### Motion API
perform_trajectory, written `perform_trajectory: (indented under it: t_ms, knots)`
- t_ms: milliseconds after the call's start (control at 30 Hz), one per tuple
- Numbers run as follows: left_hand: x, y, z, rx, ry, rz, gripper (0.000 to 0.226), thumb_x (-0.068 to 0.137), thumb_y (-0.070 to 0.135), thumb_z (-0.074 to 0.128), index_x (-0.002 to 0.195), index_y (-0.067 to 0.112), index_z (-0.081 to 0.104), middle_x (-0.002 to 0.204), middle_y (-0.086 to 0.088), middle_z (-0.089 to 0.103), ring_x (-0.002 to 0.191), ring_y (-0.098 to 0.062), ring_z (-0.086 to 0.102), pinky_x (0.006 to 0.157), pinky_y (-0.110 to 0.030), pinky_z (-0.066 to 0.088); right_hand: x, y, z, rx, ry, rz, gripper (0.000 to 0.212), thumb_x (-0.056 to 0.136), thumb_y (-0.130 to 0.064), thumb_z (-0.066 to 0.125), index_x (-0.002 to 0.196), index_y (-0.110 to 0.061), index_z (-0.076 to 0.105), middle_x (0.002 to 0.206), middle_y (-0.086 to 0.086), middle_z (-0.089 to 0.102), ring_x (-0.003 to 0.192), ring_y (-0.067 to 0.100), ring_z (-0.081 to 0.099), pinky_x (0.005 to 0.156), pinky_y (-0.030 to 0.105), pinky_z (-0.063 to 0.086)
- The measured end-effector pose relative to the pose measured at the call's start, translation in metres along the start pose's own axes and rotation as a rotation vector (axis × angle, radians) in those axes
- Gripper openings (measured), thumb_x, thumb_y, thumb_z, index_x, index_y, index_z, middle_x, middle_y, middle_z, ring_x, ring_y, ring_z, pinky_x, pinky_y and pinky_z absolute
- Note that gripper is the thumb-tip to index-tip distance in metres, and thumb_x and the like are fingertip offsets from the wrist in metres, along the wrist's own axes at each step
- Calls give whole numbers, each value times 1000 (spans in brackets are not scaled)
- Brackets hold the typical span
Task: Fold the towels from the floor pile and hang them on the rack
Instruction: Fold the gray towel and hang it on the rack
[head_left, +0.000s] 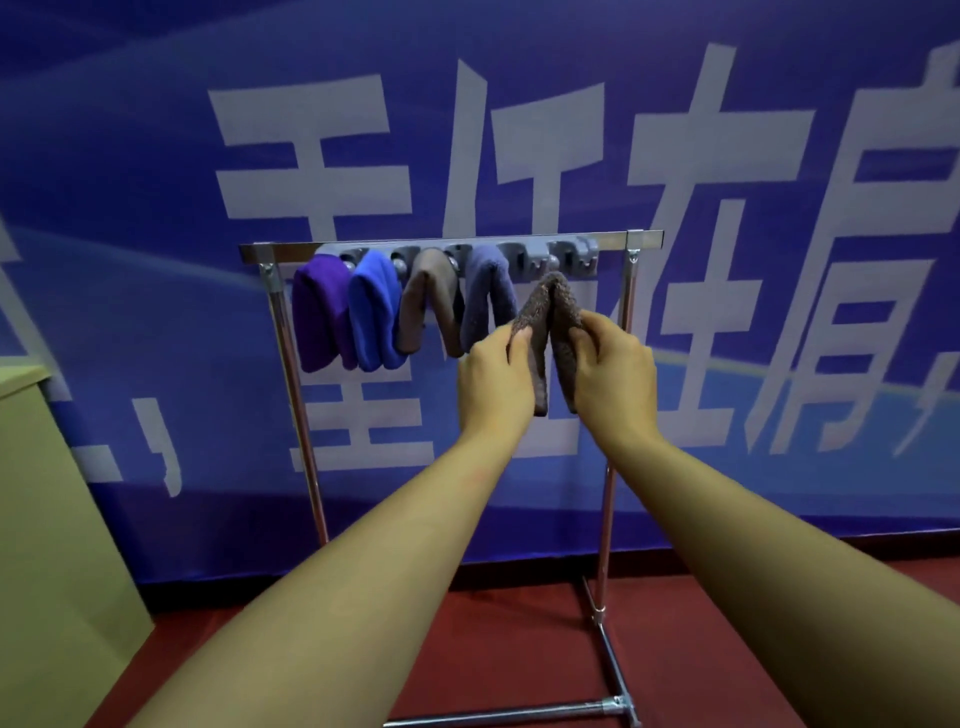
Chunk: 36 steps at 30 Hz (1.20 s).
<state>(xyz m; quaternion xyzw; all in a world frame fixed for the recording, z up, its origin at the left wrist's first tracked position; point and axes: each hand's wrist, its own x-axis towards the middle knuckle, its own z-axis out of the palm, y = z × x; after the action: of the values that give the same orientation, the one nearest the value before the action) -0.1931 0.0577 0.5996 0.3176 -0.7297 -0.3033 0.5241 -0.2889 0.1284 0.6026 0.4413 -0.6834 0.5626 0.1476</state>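
Observation:
A metal rack (613, 239) stands against the blue wall, with a grey strip of hooks under its top bar. Draped over the hooks from the left are a purple towel (317, 312), a blue towel (371, 312), a tan towel (423, 301) and a slate-blue towel (485, 296). A folded brown towel (553, 312) hangs over a hook further right. My left hand (493, 374) pinches its left flap. My right hand (610, 371) grips its right flap. The floor pile is out of view.
A beige cabinet (47, 519) stands at the left edge. The rack's base bar (519, 714) and right foot lie on the red floor (493, 649) in front of me. One grey hook (576, 257) at the strip's right end holds nothing.

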Motion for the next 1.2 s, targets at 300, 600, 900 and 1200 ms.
perform_trajectory:
  t_ms: [300,600,900,1200]
  knots:
    - [78,-9,47,-7,232,89,33,106,36,44,121,25,71,88,-11,74,83,-30,68,68,-38,55,83,31,26,-48,110,-68,33,107,-20,44,135,-22,61,102,8,74,87,24,67,76,44,59]
    - [126,-7,77,16,279,90,33,107,29,43,119,17,71,95,-15,75,91,-37,68,76,-48,55,134,44,58,-107,130,-99,33,107,-16,44,135,-23,59,99,8,74,85,24,69,72,37,57]
    - [118,-48,88,67,107,12,34,106,29,45,134,23,63,100,-15,73,92,-36,67,78,-45,55,122,78,83,-168,-56,32,28,105,-21,41,116,-22,67,88,5,70,78,28,65,68,46,57]
    - [106,-44,82,18,-38,-6,33,109,32,37,128,21,62,98,-8,70,84,-23,61,68,-31,43,113,72,78,-84,-129,24,26,105,-32,46,122,-24,64,102,1,74,92,23,69,80,45,58]
